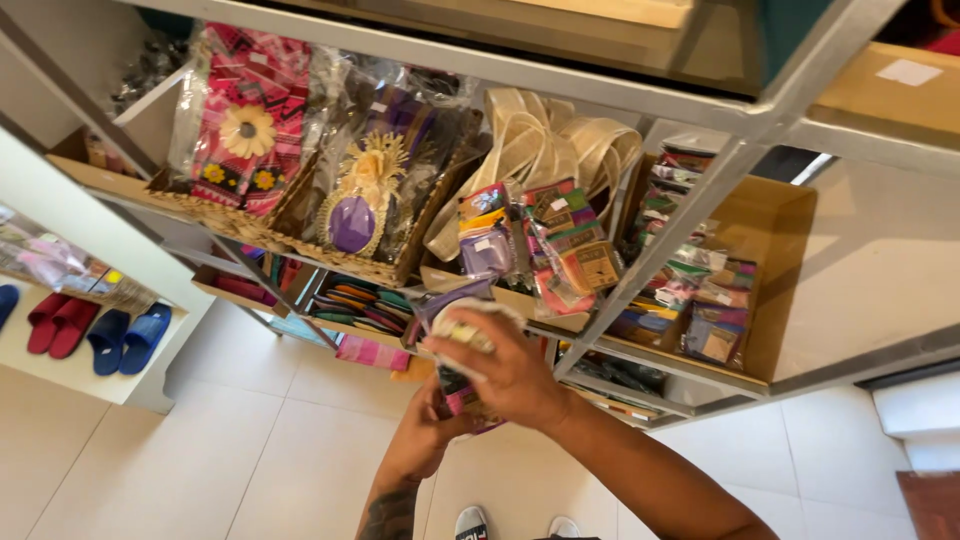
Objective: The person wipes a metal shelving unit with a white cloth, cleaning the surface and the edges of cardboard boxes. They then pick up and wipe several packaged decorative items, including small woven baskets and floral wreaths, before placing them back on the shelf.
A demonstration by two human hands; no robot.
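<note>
My right hand (515, 375) is closed over a crumpled white cloth (470, 325) and presses it on top of a small plastic-wrapped packet (462, 392) with pink and purple colours. From below, my left hand (430, 425) grips that same packet. Both hands are in front of a metal shelf (640, 275), just under a row of similar small packets (545, 245) standing in a wooden tray.
Woven baskets with wrapped pink (240, 130) and purple (365, 190) items sit on the shelf at left. A coil of cream ribbon (545, 145) lies behind the packets. More packets (705, 300) fill a box at right. Red and blue slippers (95, 330) rest on a white ledge. My shoes (515, 525) stand on the tiled floor.
</note>
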